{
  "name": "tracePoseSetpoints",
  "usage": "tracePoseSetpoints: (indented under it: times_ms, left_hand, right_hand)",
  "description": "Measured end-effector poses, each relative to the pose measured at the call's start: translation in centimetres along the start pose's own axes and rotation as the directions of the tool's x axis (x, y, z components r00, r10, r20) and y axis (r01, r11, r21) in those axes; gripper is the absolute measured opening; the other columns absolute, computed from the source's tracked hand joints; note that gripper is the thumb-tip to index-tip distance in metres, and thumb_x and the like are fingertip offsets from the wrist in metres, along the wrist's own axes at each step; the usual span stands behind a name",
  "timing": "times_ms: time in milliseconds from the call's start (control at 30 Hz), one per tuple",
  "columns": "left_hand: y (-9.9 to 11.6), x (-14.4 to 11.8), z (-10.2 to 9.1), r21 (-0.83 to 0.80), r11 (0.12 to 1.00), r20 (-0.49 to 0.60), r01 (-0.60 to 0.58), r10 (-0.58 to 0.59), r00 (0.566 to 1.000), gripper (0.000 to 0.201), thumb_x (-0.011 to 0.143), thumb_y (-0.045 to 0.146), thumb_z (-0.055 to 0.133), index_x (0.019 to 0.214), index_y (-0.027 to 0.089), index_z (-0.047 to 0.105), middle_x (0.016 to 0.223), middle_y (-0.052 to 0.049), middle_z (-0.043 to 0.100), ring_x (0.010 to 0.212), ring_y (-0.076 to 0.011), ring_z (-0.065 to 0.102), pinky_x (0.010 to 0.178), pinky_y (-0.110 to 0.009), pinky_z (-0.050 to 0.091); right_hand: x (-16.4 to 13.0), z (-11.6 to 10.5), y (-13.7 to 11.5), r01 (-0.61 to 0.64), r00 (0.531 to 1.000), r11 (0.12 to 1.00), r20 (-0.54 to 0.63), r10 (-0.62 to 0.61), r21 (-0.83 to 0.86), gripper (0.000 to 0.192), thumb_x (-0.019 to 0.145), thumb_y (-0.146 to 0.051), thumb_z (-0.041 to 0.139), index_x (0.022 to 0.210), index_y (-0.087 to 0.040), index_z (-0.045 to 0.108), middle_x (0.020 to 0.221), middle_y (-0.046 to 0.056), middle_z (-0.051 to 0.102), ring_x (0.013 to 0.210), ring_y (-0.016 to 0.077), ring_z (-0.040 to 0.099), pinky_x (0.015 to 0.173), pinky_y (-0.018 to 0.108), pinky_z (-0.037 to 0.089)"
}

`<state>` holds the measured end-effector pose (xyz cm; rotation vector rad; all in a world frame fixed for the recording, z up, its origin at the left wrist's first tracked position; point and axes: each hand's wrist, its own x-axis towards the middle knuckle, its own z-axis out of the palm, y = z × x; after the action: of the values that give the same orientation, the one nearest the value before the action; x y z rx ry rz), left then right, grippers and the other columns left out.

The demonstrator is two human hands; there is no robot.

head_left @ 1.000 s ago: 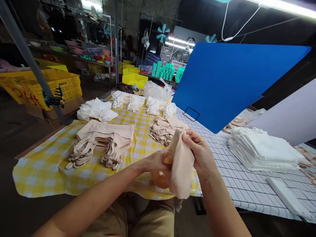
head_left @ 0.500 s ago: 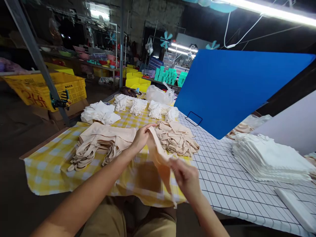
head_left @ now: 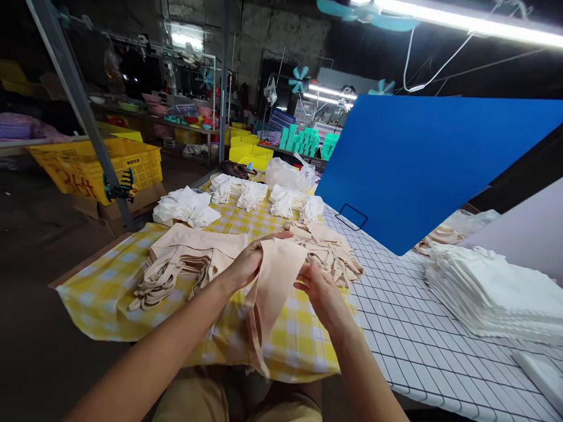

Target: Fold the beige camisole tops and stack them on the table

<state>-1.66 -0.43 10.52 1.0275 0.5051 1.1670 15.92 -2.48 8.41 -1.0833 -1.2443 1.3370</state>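
Observation:
A beige strappy top (head_left: pixel 279 275) hangs in front of me over the near edge of the table, with a narrow end dangling lowest. My left hand (head_left: pixel 248 262) grips its upper left part, fingers behind the cloth. At its right edge, my right hand (head_left: pixel 323 293) has curled fingers and thumb closed on the fabric; the exact contact is partly hidden. Left of my hands lies a neat stack of beige strappy tops (head_left: pixel 193 246), straps looped toward me. Just behind my hands, to the right, sits a loose heap of beige tops (head_left: pixel 336 252).
White garment bundles (head_left: pixel 250 193) and a white pile (head_left: pixel 187 206) lie farther back on the yellow checked cloth (head_left: pixel 101 305). A blue board (head_left: pixel 422 164) leans at right, beside a white fabric stack (head_left: pixel 488 287). A yellow crate (head_left: pixel 136 161) stands left, behind a metal post (head_left: pixel 83 117).
The beige top has turned from edge-on to spread more flat toward me, its hanging end swinging left. My right hand has moved up along its edge. The view has shifted slightly.

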Motion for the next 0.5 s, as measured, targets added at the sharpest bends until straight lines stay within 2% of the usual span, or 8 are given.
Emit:
tracePoseSetpoints:
  times_ms: [100,167,267,400,500]
  left_hand:
    - [0.2,-0.6,0.2,0.021,0.999,0.012,0.025,-0.025,1.000,0.052,0.066,0.026,0.065,0.117,0.017,0.059,0.087,-0.006,0.071,0.072,-0.0168,0.064,0.055,-0.019,0.043]
    - [0.4,-0.9,0.2,0.010,0.999,0.028,0.039,-0.040,0.999,0.055,0.066,0.025,0.065,0.120,0.018,0.057,0.087,-0.006,0.071,0.074,-0.0175,0.064,0.055,-0.019,0.043]
    - [0.5,-1.0,0.1,-0.007,0.999,0.042,0.042,-0.042,0.998,0.057,0.067,0.024,0.064,0.123,0.019,0.055,0.090,-0.006,0.071,0.078,-0.0189,0.064,0.064,-0.023,0.046]
    - [0.4,-0.9,-0.1,0.000,1.000,0.048,0.004,-0.004,0.999,0.055,0.068,0.025,0.062,0.122,0.017,0.055,0.094,-0.008,0.070,0.084,-0.0201,0.064,0.076,-0.027,0.047]
    - [0.2,-0.9,-0.3,0.078,0.995,0.035,-0.060,0.057,0.998,0.054,0.070,0.024,0.058,0.123,0.015,0.054,0.096,-0.008,0.069,0.087,-0.0193,0.063,0.080,-0.028,0.046]
  right_hand:
    - [0.3,0.7,-0.7,0.052,0.997,0.998,-0.058,-0.050,0.046,0.033,0.073,-0.050,0.062,0.091,-0.023,0.063,0.099,0.004,0.066,0.089,0.0175,0.059,0.070,0.026,0.046]
    - [0.4,1.0,-1.3,0.015,0.999,0.997,-0.039,-0.012,0.070,0.031,0.071,-0.047,0.066,0.091,-0.023,0.064,0.098,0.003,0.066,0.088,0.0174,0.059,0.069,0.025,0.045]
    - [0.4,1.1,-1.8,-0.065,0.997,0.988,-0.023,0.069,0.138,0.026,0.068,-0.043,0.069,0.082,-0.022,0.066,0.084,0.002,0.068,0.075,0.0157,0.059,0.065,0.025,0.044]
    - [0.3,1.0,-2.2,0.026,0.989,0.987,-0.147,-0.003,0.157,0.023,0.065,-0.042,0.072,0.067,-0.020,0.063,0.069,-0.001,0.064,0.064,0.0125,0.053,0.061,0.023,0.040]
    - [0.1,0.8,-2.8,0.063,0.986,0.988,-0.162,-0.040,0.138,0.025,0.062,-0.042,0.073,0.063,-0.020,0.062,0.065,-0.002,0.061,0.062,0.0123,0.051,0.060,0.024,0.039]
